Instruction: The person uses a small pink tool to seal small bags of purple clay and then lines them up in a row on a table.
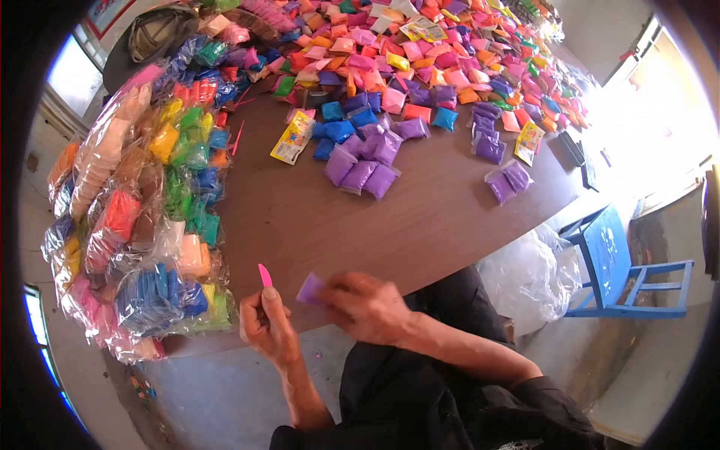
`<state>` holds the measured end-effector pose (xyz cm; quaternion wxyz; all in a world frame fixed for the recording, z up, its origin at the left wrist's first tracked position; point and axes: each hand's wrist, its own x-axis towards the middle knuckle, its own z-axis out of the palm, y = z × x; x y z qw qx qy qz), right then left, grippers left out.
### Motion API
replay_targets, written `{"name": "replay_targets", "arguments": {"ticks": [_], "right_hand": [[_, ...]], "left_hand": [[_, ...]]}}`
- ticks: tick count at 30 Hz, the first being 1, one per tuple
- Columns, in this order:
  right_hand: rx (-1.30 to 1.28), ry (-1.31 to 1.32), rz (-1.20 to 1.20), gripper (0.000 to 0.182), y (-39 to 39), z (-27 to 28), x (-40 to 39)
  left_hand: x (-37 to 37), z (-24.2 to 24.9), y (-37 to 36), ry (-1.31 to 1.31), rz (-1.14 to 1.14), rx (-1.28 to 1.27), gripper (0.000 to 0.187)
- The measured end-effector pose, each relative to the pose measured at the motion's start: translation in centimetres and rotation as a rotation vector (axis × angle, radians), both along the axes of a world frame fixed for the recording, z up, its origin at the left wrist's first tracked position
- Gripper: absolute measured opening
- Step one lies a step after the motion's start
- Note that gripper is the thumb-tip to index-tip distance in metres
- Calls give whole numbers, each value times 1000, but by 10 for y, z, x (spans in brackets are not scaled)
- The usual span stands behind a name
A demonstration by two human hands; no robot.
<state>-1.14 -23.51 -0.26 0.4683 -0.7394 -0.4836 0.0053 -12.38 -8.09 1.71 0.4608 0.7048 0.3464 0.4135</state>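
My left hand (268, 324) is closed around a small pink plastic stick (265, 275) that points up from the fist, just off the near edge of the brown table (360, 217). My right hand (367, 306) grips a small purple clay packet (310, 288) right beside the left hand. Both hands hover at the table's near edge, over my lap. Further up the table lies a loose group of purple packets (367, 161) with some blue packets (341, 124).
Large clear bags of multicoloured clay (146, 217) are heaped along the table's left side. Several pink, orange and purple packets (420, 52) cover the far end. Yellow printed packets (292, 137) lie among them. A blue wooden chair (622, 270) and a clear plastic bag (529, 277) stand on the right.
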Motion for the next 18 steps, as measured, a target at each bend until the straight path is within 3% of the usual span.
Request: {"name": "replay_targets", "arguments": {"ticks": [3,6,9,13,18], "right_hand": [[31,89,-232,36,-35,-2,34],[-68,-27,-464,32,-80,5,59],[-187,-181,-511,32,-110,-4,72],[-248,-277,-502,43,-126,4,65],[-371,-329,-189,64,-122,-1,77]], "left_hand": [[4,4,-4,66,-50,29,23],[15,-2,-20,139,-183,4,21],[33,-14,-43,142,-288,-35,19],[50,-16,-64,153,-379,36,17],[65,-25,-72,194,-424,96,21]]}}
